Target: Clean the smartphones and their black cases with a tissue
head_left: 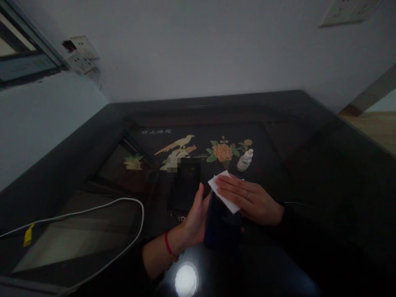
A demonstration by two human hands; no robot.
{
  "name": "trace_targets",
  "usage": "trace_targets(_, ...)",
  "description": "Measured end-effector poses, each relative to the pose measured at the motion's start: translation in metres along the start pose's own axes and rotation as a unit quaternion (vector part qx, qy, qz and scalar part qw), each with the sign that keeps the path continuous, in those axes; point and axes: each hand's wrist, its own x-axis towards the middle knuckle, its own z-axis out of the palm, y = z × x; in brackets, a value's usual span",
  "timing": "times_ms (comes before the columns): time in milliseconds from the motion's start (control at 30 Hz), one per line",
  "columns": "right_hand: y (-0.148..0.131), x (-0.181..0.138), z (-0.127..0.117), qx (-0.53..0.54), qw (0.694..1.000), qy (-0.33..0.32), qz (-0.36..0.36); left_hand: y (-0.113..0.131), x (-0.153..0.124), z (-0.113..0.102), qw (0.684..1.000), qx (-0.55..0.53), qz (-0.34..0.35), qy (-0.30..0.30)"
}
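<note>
My left hand [193,218] grips the left edge of a dark phone [221,220], holding it just above the black table. My right hand [247,198], with a ring on one finger, lies flat with its fingers pressing a white folded wipe [223,190] onto the phone's upper face. A small clear dropper bottle with a white cap [245,160] stands just beyond the wipe.
The black glossy table [309,165] has a painted bird and flower inlay [221,152]. A second dark flat device [186,185] lies left of the phone. A white cable [93,208] loops across the left side. Walls close in behind and left.
</note>
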Motion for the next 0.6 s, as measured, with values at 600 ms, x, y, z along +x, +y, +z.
trace_targets(600, 0.0013, -0.0006, -0.0004, -0.027, 1.0, 0.006, 0.011, 0.0021, 0.0005, 0.004, 1.0, -0.022, -0.001, -0.004)
